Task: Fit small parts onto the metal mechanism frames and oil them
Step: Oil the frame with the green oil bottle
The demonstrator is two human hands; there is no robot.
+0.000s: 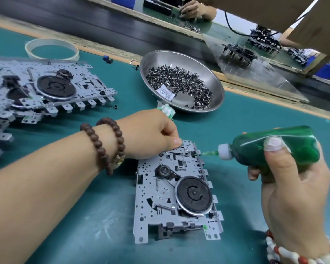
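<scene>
— Right, how many frames can you count from where you sit?

— One metal mechanism frame lies flat on the green worktop between my two hands. A stack of frames sits well beyond my left forearm; I cannot tell how many are in it.

— And your hands?

— My left hand has its fingers curled down on the far edge of the single frame, steadying it. My right hand is wrapped round one green oil bottle, held sideways, its nozzle tip touching the frame's far right corner.

— The small parts?

— One steel bowl beyond my left hand, holding a heap of small dark parts, too many to count. A few strays lie loose near the bowl's rim. One tape ring rests far off, past the stack.

— Room to move?

— Bare worktop shows below my left forearm and between my right hand and the bowl. The worktop's far edge runs just behind the bowl.
</scene>
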